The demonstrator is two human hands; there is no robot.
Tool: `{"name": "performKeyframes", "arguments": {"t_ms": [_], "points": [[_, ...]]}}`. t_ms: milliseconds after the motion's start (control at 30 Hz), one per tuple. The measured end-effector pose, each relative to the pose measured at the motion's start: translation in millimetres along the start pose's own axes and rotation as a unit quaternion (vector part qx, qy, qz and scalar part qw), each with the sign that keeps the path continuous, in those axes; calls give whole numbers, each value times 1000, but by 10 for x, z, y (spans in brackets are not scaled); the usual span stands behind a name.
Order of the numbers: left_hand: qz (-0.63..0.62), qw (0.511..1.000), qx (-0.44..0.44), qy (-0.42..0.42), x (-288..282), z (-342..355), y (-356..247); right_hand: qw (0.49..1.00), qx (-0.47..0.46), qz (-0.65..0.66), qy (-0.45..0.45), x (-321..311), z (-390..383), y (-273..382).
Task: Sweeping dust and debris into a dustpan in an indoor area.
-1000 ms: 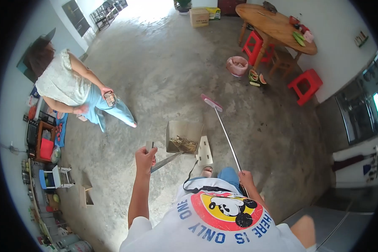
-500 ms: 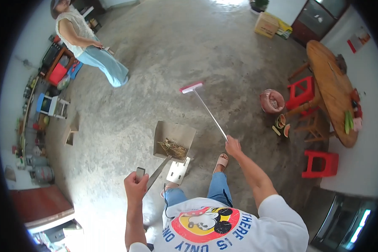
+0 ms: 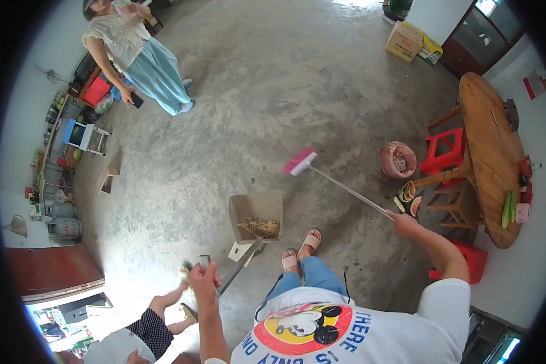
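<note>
Across the grey floor (image 3: 218,151), there's your broom (image 3: 299,162), its pink head out beyond the dustpan (image 3: 258,205)! That dustpan is just ahead of you, dry scraps (image 3: 261,227) (a tangled brown heap) inside. Your right grip (image 3: 404,224) wraps the broom's pole; your left grip (image 3: 204,280) is closed round the dustpan's handle.

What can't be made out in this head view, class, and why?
In the head view:
Dustpan: its base, partly covered by dry debris.
Broom handle: the gripped part, hidden by the right hand.
Lower red stool: partly blocked by the right forearm.
Standing person's raised hand: blurred, apparently by motion.
Pink bin: contents too small to identify.
Lower-left person: partly cut off by the lower edge.
</note>
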State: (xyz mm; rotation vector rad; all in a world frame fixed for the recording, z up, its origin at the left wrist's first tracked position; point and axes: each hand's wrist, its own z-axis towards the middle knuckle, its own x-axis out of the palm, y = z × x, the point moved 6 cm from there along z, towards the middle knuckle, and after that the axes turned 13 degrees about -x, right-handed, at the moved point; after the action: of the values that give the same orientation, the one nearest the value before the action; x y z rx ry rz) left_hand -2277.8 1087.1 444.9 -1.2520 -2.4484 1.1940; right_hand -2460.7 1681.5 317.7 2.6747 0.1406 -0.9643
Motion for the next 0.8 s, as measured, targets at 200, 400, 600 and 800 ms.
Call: {"name": "performKeyframes", "arguments": {"t_ms": [200, 400, 600, 800], "points": [[-8, 996, 15, 86, 126, 121, 425, 994, 104, -30, -19, 339, -1753, -149], [27, 995, 5, 94, 162, 42, 761, 987, 82, 50, -129, 283, -2296, 95], [57, 997, 2, 53, 368, -234, 1136, 985, -89, -30, -141, 177, -538, 465], [64, 996, -19, -60, 764, -602, 1541, 975, -167, -132, -64, 34, 1033, 259]]}}
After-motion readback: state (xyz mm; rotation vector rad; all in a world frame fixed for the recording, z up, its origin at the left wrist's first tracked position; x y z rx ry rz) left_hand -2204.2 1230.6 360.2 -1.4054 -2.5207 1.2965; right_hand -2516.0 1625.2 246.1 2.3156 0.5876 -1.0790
